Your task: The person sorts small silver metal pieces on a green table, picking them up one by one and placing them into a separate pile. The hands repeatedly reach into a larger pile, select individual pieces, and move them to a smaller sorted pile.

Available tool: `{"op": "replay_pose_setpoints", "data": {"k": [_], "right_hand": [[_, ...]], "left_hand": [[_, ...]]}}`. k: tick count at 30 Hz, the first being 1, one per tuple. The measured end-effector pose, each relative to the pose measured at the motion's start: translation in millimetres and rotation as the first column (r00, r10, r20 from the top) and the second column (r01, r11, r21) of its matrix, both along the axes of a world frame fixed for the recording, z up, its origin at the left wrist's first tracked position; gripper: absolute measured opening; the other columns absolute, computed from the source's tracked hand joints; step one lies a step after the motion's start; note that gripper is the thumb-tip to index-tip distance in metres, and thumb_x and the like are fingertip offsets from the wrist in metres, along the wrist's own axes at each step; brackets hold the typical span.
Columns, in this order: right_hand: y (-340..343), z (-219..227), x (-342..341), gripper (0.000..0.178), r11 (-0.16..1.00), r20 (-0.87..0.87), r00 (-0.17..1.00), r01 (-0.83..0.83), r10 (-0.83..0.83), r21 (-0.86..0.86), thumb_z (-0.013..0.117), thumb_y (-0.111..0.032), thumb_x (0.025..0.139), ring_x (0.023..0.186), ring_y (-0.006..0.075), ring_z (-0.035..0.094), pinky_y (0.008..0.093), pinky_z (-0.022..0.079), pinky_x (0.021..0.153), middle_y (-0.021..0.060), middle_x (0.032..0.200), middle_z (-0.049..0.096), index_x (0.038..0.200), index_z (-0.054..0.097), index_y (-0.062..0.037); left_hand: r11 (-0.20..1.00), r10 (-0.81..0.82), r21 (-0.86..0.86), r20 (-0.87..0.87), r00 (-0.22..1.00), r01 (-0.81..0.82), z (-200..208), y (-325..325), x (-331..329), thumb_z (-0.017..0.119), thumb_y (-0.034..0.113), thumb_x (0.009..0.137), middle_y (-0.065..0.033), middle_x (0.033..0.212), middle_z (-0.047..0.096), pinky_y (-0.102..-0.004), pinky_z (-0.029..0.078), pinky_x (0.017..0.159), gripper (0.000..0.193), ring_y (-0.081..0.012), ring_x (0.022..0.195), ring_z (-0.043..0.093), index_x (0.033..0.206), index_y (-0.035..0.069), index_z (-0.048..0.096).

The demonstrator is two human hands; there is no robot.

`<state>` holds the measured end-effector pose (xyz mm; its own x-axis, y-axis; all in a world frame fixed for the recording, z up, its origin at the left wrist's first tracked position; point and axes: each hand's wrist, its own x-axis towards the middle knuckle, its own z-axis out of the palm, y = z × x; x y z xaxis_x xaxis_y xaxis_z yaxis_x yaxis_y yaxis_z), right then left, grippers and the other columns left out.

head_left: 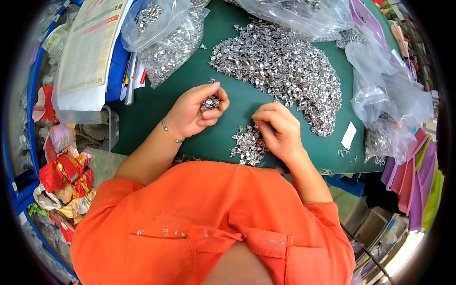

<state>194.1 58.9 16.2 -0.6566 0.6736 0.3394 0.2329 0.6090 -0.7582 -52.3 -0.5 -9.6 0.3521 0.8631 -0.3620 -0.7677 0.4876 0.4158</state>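
Note:
My left hand (192,110), with a thin bracelet at the wrist, is raised palm up over the green table. Its fingers curl round a small clump of shiny silver metal pieces (210,103). My right hand (281,130) is closed, thumb and fingertips together, at the right edge of a small pile of the same metal pieces (248,145). Whether a piece sits between those fingertips cannot be made out. Beyond both hands spreads a much larger heap of metal pieces (285,66).
Clear plastic bags of metal pieces (175,52) lie at the back left; more plastic bags (380,90) hang over the right edge. A white card (348,135) lies near that edge. At left are a printed sheet (90,52) and a screwdriver-like tool (130,83).

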Motion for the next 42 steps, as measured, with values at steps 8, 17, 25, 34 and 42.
{"op": "replay_pose_setpoints", "data": {"k": [8, 17, 25, 34, 42], "right_hand": [[-20, 22, -14, 0.023, 1.0, -0.196, 0.98, -0.029, 0.026, -0.01, 0.072, 0.01, 0.077, 0.081, 0.0235, 0.065, 0.0326, 0.054, 0.069, 0.0095, 0.096, 0.068, 0.096, 0.071, -0.0035], [3, 0, 21, 0.042, 0.903, 0.258, 0.877, 0.337, -0.405, 0.268, 0.057, 0.013, 0.079, 0.104, 0.0381, 0.057, 0.0435, 0.048, 0.093, 0.0192, 0.115, 0.06, 0.119, 0.063, 0.0023], [8, -11, 13, 0.044, 0.941, 0.158, 0.94, 0.27, -0.304, 0.204, 0.052, 0.016, 0.08, 0.11, 0.0376, 0.057, 0.0414, 0.047, 0.097, 0.0208, 0.121, 0.059, 0.121, 0.062, 0.0038], [17, -5, 25, 0.017, 0.929, 0.022, 0.93, 0.366, -0.368, 0.059, 0.063, 0.009, 0.086, 0.091, 0.0313, 0.068, 0.0367, 0.054, 0.082, 0.0145, 0.099, 0.069, 0.1, 0.068, 0.0002], [12, -9, 26, 0.025, 0.99, 0.104, 0.987, 0.114, -0.122, 0.079, 0.062, 0.011, 0.079, 0.089, 0.0309, 0.067, 0.0379, 0.054, 0.08, 0.0118, 0.097, 0.069, 0.098, 0.069, -0.0034]], "left_hand": [[0.971, -0.212, 0.041, -0.298, 0.931, 0.234, 10, -3, 14, 0.04, 0.034, 0.109, -0.0155, 0.093, 0.068, -0.0189, 0.043, 0.041, 0.044, -0.0116, 0.06, 0.062, 0.109, -0.005, 0.062], [0.986, -0.167, 0.008, -0.07, 0.983, 0.168, 4, -5, 9, 0.04, 0.026, 0.109, -0.0123, 0.083, 0.059, -0.0157, 0.031, 0.037, 0.037, -0.0058, 0.049, 0.043, 0.094, 0.0, 0.06], [0.995, -0.094, 0.042, 0.04, 0.995, 0.092, -3, -2, 4, 0.038, 0.027, 0.11, -0.0101, 0.086, 0.057, -0.0151, 0.032, 0.039, 0.038, -0.004, 0.052, 0.043, 0.096, 0.0, 0.06], [0.998, 0.011, 0.066, 0.137, 0.991, -0.021, -4, 0, 0, 0.036, 0.031, 0.111, -0.0084, 0.088, 0.056, -0.0161, 0.032, 0.04, 0.04, -0.005, 0.055, 0.042, 0.099, 0.003, 0.061], [0.999, 0.004, 0.052, 0.12, 0.993, -0.01, -4, 0, -1, 0.036, 0.032, 0.111, -0.0089, 0.088, 0.056, -0.0166, 0.032, 0.04, 0.04, -0.0055, 0.055, 0.041, 0.099, 0.003, 0.062]]}}
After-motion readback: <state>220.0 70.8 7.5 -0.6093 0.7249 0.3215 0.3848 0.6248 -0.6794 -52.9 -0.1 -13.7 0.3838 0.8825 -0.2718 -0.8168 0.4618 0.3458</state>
